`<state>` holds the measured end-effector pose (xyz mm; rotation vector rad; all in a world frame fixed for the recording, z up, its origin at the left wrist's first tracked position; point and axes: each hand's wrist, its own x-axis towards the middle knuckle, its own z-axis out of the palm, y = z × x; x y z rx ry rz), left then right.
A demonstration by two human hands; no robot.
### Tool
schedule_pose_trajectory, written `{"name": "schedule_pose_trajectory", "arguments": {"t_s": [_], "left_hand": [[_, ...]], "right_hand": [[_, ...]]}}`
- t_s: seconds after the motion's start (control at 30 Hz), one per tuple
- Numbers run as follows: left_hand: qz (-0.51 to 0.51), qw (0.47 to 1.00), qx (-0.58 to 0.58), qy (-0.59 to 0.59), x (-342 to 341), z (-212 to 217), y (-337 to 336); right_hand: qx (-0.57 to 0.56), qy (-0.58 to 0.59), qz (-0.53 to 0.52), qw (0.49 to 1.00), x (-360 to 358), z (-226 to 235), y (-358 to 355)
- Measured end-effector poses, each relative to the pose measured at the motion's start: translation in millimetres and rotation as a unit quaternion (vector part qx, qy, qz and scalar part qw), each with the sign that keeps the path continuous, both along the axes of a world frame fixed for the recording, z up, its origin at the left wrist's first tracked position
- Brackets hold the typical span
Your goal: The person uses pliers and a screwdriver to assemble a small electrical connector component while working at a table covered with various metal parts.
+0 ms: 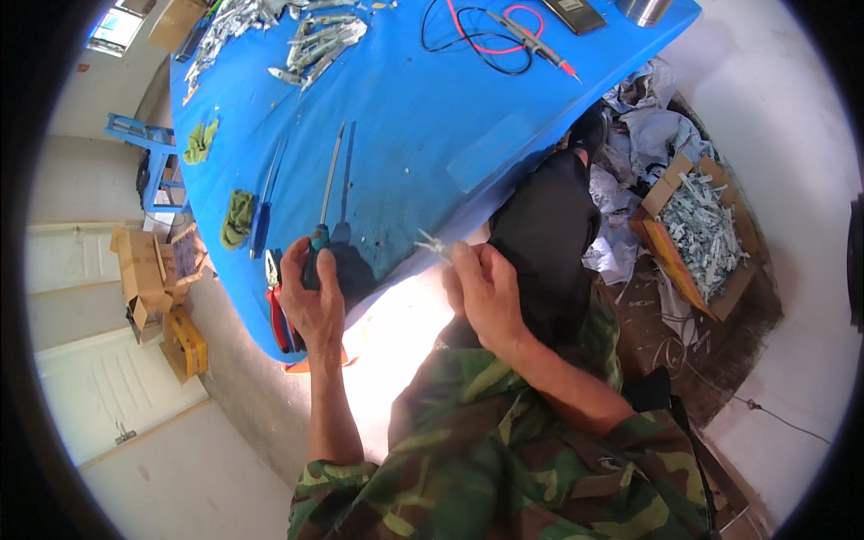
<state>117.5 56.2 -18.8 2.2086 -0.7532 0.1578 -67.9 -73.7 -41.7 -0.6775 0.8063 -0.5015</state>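
My left hand (309,295) grips the dark green handle of a long screwdriver (328,189) whose shaft lies across the blue table (414,135). My right hand (484,290) pinches a small silver metal part (430,244) at the table's near edge. Both forearms wear camouflage sleeves. A second screwdriver with a blue handle (262,220) lies just left of the first. Red-handled pliers (275,306) rest at the table's edge beside my left hand.
A heap of silver metal parts (306,40) lies at the table's far side, with red and black probe leads (504,36) and a dark meter (572,13). Green rags (238,218) sit at the left. A cardboard box of metal parts (706,234) stands on the floor right.
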Motion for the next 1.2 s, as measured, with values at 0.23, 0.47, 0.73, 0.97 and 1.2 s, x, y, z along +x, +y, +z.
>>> {"name": "schedule_pose_trajectory", "arguments": {"t_s": [0.23,0.47,0.73,0.97,1.2], "left_hand": [[0.020,1.000,0.010,-0.018,0,-7,7],[0.006,1.000,-0.011,-0.010,-3,-6,0],[-0.002,0.999,0.007,-0.031,-4,-5,3],[0.015,0.999,0.004,-0.036,-5,-7,5],[0.014,0.999,-0.002,-0.049,-3,-7,-1]], "right_hand": [[-0.105,0.028,-0.013,0.994,6,-4,9],[-0.079,0.044,-0.045,0.995,14,0,-5],[-0.158,0.056,-0.043,0.985,12,4,2],[-0.196,0.014,-0.063,0.978,11,4,8],[-0.206,0.008,-0.086,0.975,8,8,14]]}}
